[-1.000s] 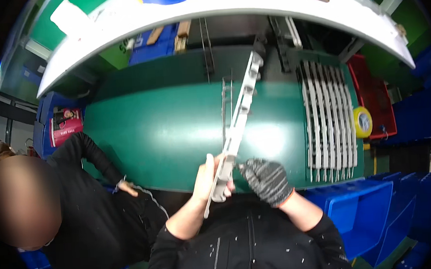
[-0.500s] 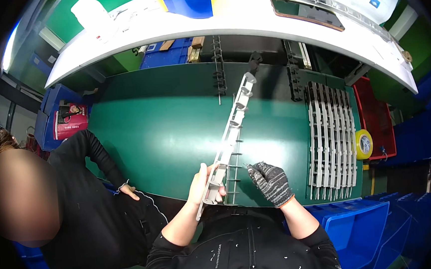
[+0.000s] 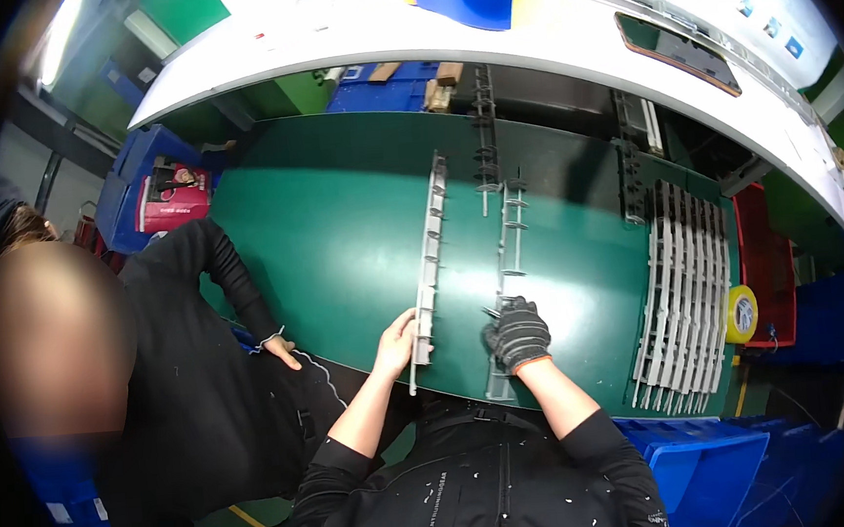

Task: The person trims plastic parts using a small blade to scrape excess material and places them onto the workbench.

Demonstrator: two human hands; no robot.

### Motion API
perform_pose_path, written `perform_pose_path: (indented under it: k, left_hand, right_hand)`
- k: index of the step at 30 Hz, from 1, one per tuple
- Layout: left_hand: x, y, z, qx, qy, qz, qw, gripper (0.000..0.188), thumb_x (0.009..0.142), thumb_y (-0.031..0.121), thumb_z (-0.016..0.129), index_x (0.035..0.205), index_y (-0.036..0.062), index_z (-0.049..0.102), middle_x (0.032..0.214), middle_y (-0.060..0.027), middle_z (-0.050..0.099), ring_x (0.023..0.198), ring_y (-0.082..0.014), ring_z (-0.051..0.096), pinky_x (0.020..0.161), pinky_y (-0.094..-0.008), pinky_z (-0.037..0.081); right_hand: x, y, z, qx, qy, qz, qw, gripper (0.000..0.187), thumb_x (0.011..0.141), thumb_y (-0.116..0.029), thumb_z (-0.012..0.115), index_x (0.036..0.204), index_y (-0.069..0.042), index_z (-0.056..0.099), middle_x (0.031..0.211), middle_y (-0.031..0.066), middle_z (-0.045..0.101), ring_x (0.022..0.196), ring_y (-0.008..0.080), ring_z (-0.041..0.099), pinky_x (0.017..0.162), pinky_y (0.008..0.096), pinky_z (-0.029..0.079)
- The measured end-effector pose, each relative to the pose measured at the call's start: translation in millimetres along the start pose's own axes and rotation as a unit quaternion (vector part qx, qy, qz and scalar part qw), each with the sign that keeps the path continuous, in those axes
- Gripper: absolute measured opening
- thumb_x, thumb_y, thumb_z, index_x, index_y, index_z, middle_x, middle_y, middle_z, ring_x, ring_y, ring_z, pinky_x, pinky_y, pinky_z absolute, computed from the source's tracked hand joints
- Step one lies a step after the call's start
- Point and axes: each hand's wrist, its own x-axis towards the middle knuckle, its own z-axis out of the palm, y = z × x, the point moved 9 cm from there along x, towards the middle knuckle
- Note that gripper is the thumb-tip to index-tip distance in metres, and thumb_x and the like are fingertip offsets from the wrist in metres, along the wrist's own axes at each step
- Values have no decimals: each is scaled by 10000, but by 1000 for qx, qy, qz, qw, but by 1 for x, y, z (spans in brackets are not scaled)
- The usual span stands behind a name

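Note:
My bare left hand (image 3: 398,345) is closed around the near end of a long grey slotted rail (image 3: 431,248). The rail points away from me over the green table, left of a slim grey rack (image 3: 512,228) with small crossbars or discs along it. My right hand (image 3: 519,335), in a dark knitted glove with an orange cuff, is curled over the near part of this rack. Its fingers look closed on the rack, though the fingertips are partly hidden. The rack's near end shows below the glove.
Several similar grey rails (image 3: 684,294) lie side by side on the right of the green table (image 3: 321,222). Beyond are a yellow tape roll (image 3: 742,315) and red bin (image 3: 765,269). A blue crate (image 3: 706,474) stands near right. A person (image 3: 195,377) is close on my left.
The rail in my left hand has swung leftward, away from the rack, and looks lower. My gloved right hand has come onto the rack from its right side. The whole view has shifted.

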Motion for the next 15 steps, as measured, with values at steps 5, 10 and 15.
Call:
perform_pose_path:
  k: [5,10,15]
  left_hand:
    - [-8,51,-32,393,171,129,894,217,788,217,599,867,16,574,731,-81,596,680,-160,583,649,-292,477]
    - [1,79,-15,268,130,146,943,183,825,203,578,780,26,556,700,-33,586,607,-110,543,574,-249,449]
    - [3,117,28,42,61,179,981,183,878,138,500,1024,32,533,876,-38,576,740,-100,551,639,-231,462]
  right_hand:
    - [-15,43,-27,83,171,-43,981,245,669,-186,551,853,-33,603,870,166,574,854,317,532,776,399,435]
    - [-63,65,-55,89,275,-65,955,198,659,-214,574,724,-30,539,777,165,527,798,337,501,725,432,423]
    - [-115,26,-83,216,284,-257,898,118,596,-136,594,676,-52,567,723,135,559,692,322,529,634,400,447]
